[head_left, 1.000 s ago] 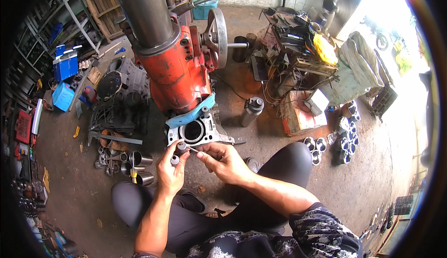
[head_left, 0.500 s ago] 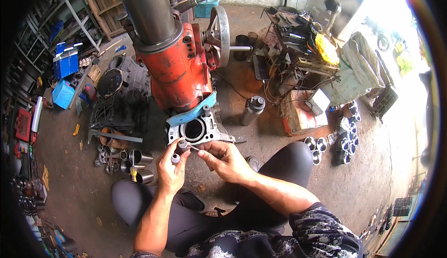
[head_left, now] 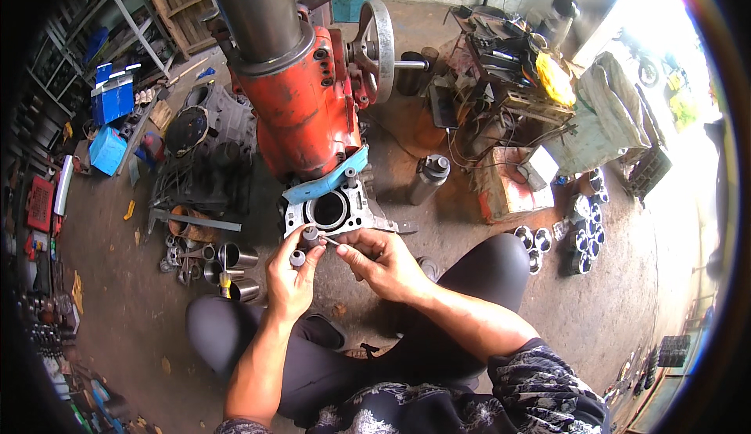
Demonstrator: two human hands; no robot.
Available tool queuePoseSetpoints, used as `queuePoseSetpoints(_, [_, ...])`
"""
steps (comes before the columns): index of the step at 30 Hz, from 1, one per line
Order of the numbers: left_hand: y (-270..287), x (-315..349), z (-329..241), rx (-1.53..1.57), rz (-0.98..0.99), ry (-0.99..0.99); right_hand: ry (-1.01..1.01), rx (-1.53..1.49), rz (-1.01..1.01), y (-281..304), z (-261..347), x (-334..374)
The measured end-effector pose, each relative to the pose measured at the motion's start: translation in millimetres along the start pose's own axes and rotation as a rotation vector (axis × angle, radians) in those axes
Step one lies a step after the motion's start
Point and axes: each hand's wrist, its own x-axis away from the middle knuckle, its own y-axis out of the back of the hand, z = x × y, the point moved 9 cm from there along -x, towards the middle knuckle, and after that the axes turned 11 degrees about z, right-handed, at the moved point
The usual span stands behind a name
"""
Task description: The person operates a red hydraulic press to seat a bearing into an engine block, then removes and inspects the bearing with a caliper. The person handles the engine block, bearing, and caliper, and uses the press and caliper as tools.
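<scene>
My left hand (head_left: 288,287) is closed around a small grey metal tool head with cylindrical ends (head_left: 310,237), held upright between thumb and fingers. From the right, my right hand (head_left: 383,266) pinches a thin metal rod (head_left: 330,241) whose tip meets the side of that part; its exact kind is too small to tell. Just beyond both hands lies a metal engine block (head_left: 361,213) with a round bore. Over it stands a red boring machine (head_left: 297,113) with a handwheel (head_left: 382,50), and a blue strip (head_left: 328,177) lies along its foot.
Metal sleeves (head_left: 238,255), connecting rods and a caliper (head_left: 205,222) lie on the left floor. A dark metal cylinder (head_left: 429,180) stands right of the block. Farther right are a stained box (head_left: 504,195), several pistons (head_left: 540,238) and a tool-laden stand (head_left: 501,66).
The whole view has shifted slightly. Both hands keep their grips, with the rod still against the metal part and only small finger movement.
</scene>
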Motion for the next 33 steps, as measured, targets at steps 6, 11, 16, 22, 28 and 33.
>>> queuePoseSetpoints(6, [-7, 1, 11, 0.287, 0.038, 0.076, -0.016, 0.018, -0.004, 0, 3, -1])
queuePoseSetpoints(11, [-8, 0, 14, 0.387, 0.049, 0.103, -0.035, -0.002, 0.01, 0, 0, -2])
queuePoseSetpoints(16, [-8, -1, 14, 0.397, 0.051, 0.106, -0.005, 0.036, 0.009, 1, 1, -3])
queuePoseSetpoints(22, [-9, 0, 16, 0.4, 0.045, 0.126, 0.048, 0.081, 0.001, 2, 6, -4])
queuePoseSetpoints(28, [-9, 0, 18, 0.404, 0.046, 0.129, 0.059, 0.088, -0.005, 2, 8, -4])
queuePoseSetpoints(33, [-10, 0, 18, 0.434, 0.038, 0.13, 0.056, 0.079, -0.004, 2, 7, -3])
